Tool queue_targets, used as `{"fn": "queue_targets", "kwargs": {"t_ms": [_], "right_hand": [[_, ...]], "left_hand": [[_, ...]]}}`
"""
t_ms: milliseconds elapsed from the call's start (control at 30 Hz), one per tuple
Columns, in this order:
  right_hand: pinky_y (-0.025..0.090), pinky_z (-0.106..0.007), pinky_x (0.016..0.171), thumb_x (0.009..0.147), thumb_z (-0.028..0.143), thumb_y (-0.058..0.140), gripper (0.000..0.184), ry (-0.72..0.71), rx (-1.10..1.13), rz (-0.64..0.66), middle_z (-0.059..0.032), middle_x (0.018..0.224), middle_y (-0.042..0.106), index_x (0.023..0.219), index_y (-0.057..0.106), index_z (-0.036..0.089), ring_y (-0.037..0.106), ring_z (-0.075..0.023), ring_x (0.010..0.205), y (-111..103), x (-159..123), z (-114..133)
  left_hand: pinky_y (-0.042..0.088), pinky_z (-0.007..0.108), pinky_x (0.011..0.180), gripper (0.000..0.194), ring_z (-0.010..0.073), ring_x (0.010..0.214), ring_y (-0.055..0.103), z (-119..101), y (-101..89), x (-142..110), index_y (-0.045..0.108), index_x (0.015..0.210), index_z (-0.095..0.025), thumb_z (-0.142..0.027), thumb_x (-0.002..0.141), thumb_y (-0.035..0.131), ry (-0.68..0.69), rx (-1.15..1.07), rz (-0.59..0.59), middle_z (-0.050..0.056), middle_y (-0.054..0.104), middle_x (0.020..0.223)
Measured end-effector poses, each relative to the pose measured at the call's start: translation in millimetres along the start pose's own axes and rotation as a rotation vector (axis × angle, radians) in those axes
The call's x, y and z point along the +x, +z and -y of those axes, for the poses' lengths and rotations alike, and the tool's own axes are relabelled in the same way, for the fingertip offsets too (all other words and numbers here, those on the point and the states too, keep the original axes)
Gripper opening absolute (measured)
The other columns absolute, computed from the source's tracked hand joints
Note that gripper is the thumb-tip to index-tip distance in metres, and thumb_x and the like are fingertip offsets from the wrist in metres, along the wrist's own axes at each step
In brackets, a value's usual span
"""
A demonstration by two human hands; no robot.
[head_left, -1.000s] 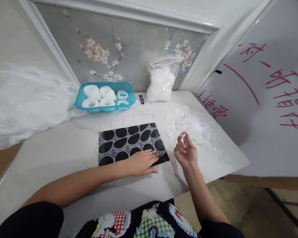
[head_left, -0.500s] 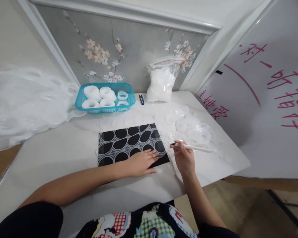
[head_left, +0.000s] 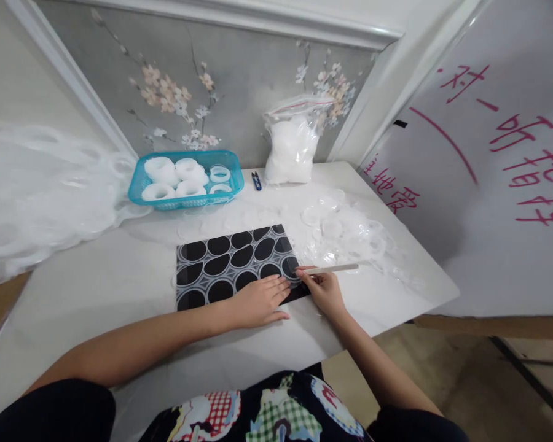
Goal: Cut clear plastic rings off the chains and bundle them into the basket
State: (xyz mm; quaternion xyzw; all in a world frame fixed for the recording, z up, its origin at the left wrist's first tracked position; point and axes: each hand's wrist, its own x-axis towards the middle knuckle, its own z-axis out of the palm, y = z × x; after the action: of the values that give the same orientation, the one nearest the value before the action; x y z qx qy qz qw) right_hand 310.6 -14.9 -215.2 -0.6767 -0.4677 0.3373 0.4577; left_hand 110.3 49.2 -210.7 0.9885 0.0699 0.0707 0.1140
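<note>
A black board (head_left: 221,290) lies on the table, covered by a pale translucent sheet pattern of rings and rounded shapes. My left hand (head_left: 260,301) rests flat on its lower right part, fingers stretched out. In my right hand (head_left: 321,290) is a slim white pen-like tool (head_left: 336,268), pinched between thumb and fingers. Its rear end points right, and its tip is at the board's right edge, hidden by the fingers. Just beyond this hand lies a heap of clear plastic ring scraps (head_left: 345,230).
A blue basket (head_left: 187,204) with stacked white rings stands at the back left, beside small blue thread snips (head_left: 257,180). A zip bag (head_left: 290,150) with white contents leans on the wall panel. White perforated sheets (head_left: 50,202) pile up at left; a whiteboard (head_left: 465,245) stands at right.
My right hand has moved left from the scraps to the board's right edge, bringing the pen-like tool along. My left hand stays on the board. The view has shifted slightly.
</note>
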Motion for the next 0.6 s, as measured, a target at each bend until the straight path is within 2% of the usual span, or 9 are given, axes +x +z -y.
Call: {"fn": "queue_targets", "kwargs": {"t_ms": [200,300,400,500,600], "right_hand": [[0.039,-0.027,0.046,0.08,0.044,0.066,0.027,-0.022,-0.047,0.009,-0.0058,0.08,0.077,0.082,0.078,0.02,0.053,-0.0144,0.047,1,-1,-1],[0.036,-0.026,0.043,0.081,0.044,0.065,0.028,-0.044,-0.085,0.003,-0.0042,0.073,0.076,0.084,0.078,0.02,0.048,-0.013,0.043,1,1,-1],[0.039,-0.027,0.044,0.085,0.043,0.061,0.028,-0.098,-0.178,0.0,-0.0034,0.068,0.074,0.086,0.077,0.02,0.05,-0.0141,0.043,2,-1,-1],[0.049,-0.03,0.056,0.089,0.038,0.054,0.027,-0.213,-0.338,0.038,-0.0053,0.085,0.077,0.096,0.076,0.024,0.065,-0.02,0.061,4,-11,-4],[0.052,-0.031,0.063,0.087,0.026,0.052,0.03,-0.335,-0.503,0.169,-0.0052,0.108,0.075,0.109,0.072,0.03,0.071,-0.0237,0.079,6,-22,-7]], "left_hand": [[0.03,0.04,0.115,0.059,0.0272,0.134,0.044,0,2.4,-1,0.05,0.135,-0.006,-0.051,0.098,0.04,-0.026,-0.025,0.023,0.018,0.052,0.14],[0.029,0.04,0.115,0.06,0.0274,0.135,0.043,0,2.6,-1,0.051,0.134,-0.005,-0.052,0.098,0.04,-0.023,-0.008,0.026,0.019,0.051,0.14],[0.028,0.039,0.116,0.061,0.0282,0.134,0.044,0,1.2,-1,0.051,0.132,-0.002,-0.051,0.097,0.042,-0.012,-0.003,0.03,0.02,0.052,0.139],[0.029,0.038,0.116,0.063,0.0285,0.133,0.045,-1,-2.9,0,0.05,0.133,0.0,-0.051,0.097,0.043,-0.012,-0.007,0.06,0.021,0.052,0.139],[0.029,0.039,0.115,0.078,0.0319,0.133,0.045,-4,-7.5,1,0.049,0.133,0.004,-0.062,0.089,0.05,0.001,-0.001,0.078,0.025,0.051,0.138]]}}
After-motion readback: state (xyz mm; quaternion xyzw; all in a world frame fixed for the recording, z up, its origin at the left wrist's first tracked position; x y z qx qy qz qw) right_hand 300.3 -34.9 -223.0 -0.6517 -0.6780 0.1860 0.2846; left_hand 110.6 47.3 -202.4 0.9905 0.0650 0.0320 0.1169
